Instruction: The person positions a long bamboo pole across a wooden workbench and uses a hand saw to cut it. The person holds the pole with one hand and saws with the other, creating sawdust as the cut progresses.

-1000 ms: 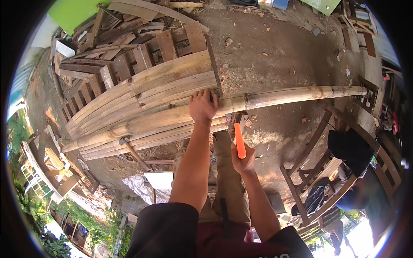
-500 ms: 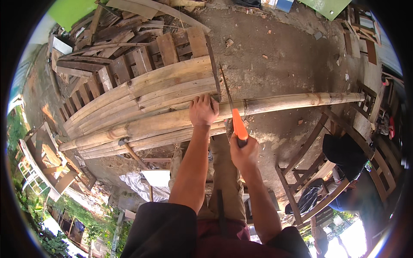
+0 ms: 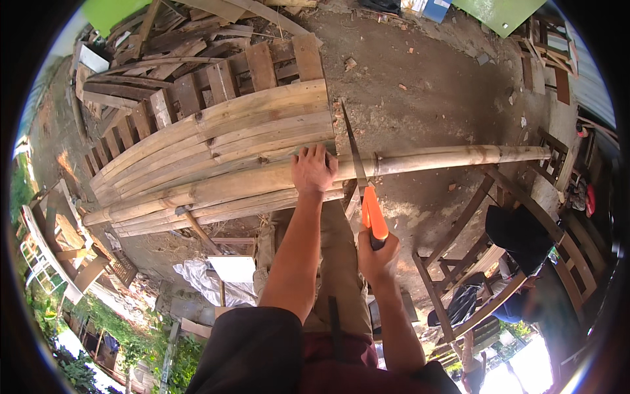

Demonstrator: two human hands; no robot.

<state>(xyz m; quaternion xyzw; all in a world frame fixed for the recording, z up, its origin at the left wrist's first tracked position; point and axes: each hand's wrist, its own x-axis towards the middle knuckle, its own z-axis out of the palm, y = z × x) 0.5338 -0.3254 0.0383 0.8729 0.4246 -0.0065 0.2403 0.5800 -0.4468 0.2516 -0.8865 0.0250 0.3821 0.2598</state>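
Note:
A long bamboo pole [image 3: 243, 182] lies across the scene, over a slatted surface of split bamboo strips [image 3: 262, 118] and out past its right edge. Pressed down on the pole near that edge is my left hand [image 3: 314, 169], its fingers bent over the top. My right hand [image 3: 378, 255] is wrapped round the orange and black handle of a handsaw [image 3: 354, 148]. The saw's blade crosses the pole just right of my left hand and points away from me. How deep the blade sits in the bamboo I cannot tell.
A hammer [image 3: 197, 230] leans by the strips at the left. Wooden frames [image 3: 453, 289] stand at the right, one at the pole's far end [image 3: 545, 154]. Scrap boards [image 3: 164, 59] are piled at the back left. A white board [image 3: 233, 269] lies below the hammer.
The saw and my right hand have drawn back toward me, with more blade now showing on my side of the pole. My left hand stays on the pole.

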